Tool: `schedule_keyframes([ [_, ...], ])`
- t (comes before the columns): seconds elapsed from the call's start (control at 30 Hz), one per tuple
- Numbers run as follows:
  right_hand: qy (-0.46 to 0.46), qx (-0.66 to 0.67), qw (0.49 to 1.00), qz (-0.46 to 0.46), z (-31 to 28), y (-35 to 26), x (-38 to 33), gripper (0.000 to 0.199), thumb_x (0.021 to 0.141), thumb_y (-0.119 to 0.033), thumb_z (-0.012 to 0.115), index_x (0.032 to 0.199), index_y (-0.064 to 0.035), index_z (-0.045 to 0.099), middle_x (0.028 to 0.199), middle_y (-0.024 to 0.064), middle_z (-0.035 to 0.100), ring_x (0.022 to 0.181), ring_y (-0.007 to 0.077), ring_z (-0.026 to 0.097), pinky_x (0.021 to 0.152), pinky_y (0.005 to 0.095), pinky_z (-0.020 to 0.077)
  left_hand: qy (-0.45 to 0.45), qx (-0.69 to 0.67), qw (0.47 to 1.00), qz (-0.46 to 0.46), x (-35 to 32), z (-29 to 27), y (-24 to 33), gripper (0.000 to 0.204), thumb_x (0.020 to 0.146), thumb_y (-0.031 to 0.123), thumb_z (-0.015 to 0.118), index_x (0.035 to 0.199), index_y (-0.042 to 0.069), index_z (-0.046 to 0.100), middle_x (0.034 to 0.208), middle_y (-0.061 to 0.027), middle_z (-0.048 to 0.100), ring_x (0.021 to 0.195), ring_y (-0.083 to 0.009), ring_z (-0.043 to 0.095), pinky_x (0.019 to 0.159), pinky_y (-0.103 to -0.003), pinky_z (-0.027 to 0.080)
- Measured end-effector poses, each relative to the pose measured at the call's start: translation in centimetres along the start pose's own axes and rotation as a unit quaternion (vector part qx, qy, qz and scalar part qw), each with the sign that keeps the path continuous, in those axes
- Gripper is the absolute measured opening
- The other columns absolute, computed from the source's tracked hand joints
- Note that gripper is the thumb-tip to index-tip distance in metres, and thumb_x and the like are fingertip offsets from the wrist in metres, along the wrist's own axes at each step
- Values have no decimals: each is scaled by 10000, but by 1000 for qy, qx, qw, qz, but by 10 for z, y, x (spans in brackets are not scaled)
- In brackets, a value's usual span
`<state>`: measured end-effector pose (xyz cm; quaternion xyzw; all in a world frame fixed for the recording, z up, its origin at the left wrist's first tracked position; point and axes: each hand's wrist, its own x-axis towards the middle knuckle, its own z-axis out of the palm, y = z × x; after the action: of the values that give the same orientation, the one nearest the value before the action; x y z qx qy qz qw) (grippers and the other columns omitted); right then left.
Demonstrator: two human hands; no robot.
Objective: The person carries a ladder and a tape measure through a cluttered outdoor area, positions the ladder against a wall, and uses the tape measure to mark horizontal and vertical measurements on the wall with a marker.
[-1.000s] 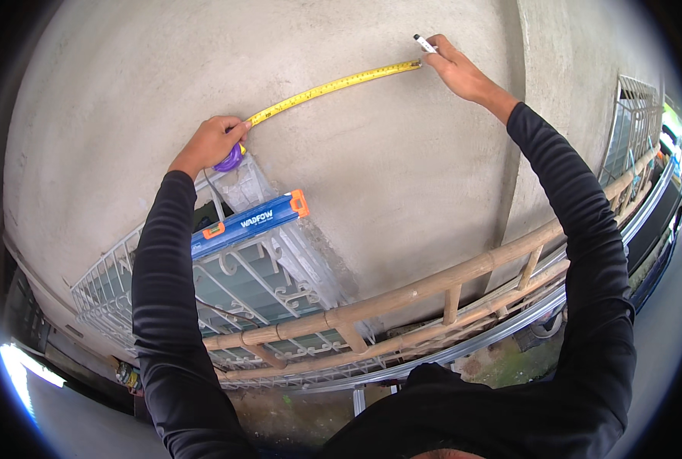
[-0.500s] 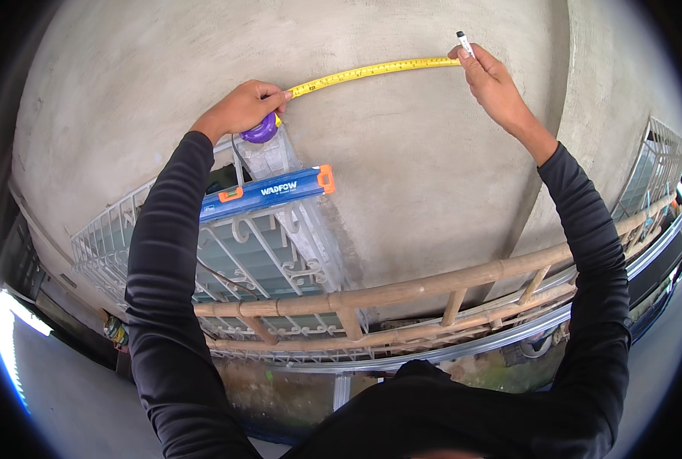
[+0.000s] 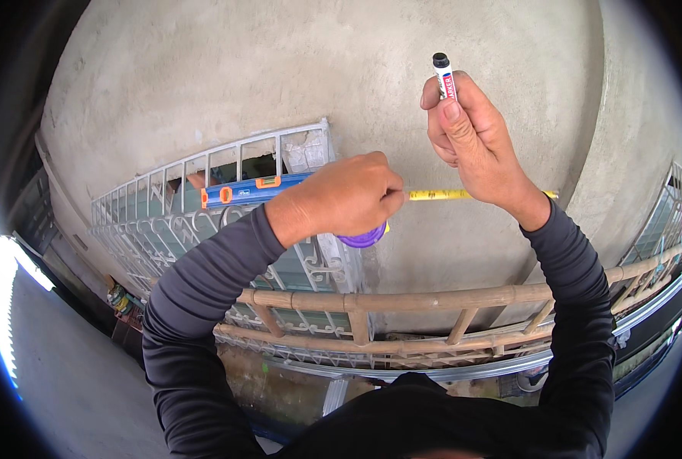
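Note:
My left hand is closed around a tape measure; only the lower part of its purple case shows beneath the fingers. From the hand, the yellow blade stretches right in front of the wall, passes behind my right wrist, and its tip appears just beyond. My right hand is raised, gripping a white marker upright between thumb and fingers, its black cap on top. A blue spirit level with orange ends lies along the window grille, its right part hidden behind my left hand.
The white metal window grille juts out at the left. A bamboo ladder-like frame runs across below my hands, with a metal rail under it. Bare grey plaster wall rises behind, with a second grille at the far right.
My right hand has released the tape's end and come closer with the marker. My left hand has moved down and right with the tape measure, now in front of the level. The view has shifted.

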<state>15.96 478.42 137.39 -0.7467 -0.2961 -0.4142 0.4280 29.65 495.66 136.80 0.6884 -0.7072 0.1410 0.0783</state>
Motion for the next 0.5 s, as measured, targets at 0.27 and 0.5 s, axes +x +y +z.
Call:
schedule_keyframes([
  [0.27, 4, 229, 966, 122, 28, 1, -3, 211, 1148, -323, 386, 1163, -122, 449, 790, -26, 434, 711, 73, 419, 639, 254, 362, 8, -31, 999, 29, -26, 6, 45, 244, 988, 294, 649, 938, 81, 758, 1033, -227, 629, 715, -384, 676, 670, -473, 554],
  [0.5, 42, 163, 974, 152, 36, 14, -28, 99, 1137, -203, 412, 1198, -126, 400, 857, 5, 450, 779, 102, 458, 709, 283, 417, 21, -78, 997, 12, -23, 14, 50, 245, 979, 278, 658, 914, 65, 761, 1054, -229, 629, 781, -372, 691, 711, -468, 568],
])
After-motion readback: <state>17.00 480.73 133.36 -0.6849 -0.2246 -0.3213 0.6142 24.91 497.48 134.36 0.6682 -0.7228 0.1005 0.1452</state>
